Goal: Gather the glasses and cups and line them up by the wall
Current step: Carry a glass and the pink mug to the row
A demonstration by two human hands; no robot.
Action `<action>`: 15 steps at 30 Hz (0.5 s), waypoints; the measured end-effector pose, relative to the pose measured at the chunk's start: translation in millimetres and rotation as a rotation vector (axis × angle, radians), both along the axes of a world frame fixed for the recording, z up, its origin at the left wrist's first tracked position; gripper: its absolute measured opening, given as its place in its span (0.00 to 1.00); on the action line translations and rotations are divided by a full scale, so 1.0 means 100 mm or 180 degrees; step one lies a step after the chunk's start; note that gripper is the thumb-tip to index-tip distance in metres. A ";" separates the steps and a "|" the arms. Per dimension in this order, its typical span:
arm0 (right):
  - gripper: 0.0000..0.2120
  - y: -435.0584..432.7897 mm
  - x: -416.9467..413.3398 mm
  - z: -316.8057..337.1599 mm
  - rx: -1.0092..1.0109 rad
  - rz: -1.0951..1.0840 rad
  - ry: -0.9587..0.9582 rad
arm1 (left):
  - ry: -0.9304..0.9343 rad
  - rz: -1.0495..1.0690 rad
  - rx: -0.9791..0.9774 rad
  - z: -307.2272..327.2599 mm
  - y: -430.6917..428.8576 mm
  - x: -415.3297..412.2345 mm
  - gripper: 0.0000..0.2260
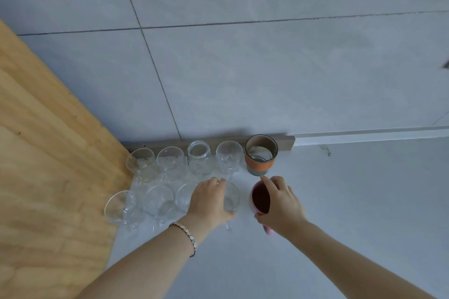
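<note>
Beyond each grip, the row by the wall (267, 80) waits: left hand (209, 201) clasps a glass mug (230, 198), right hand (279, 204) a pink cup (260, 199), to extend it.

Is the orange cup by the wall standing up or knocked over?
Standing up. The orange cup sits on its base against the wall strip, its open mouth facing upward.
</note>
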State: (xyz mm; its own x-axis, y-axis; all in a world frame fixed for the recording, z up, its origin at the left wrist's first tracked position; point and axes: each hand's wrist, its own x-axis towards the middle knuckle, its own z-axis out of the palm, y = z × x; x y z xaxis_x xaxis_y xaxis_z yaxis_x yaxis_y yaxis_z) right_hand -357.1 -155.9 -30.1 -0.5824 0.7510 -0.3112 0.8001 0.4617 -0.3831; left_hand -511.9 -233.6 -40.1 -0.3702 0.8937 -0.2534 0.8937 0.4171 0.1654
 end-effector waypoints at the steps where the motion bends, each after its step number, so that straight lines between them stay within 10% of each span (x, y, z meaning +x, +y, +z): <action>1: 0.42 0.01 -0.08 -0.03 0.0005 -0.0005 -0.0038 | -0.0072 -0.0002 0.0054 -0.03 0.00 -0.03 0.32; 15: 0.47 -0.08 0.00 -0.13 -0.0589 -0.0730 0.0039 | -0.0010 -0.0244 0.0220 -0.11 -0.07 -0.03 0.41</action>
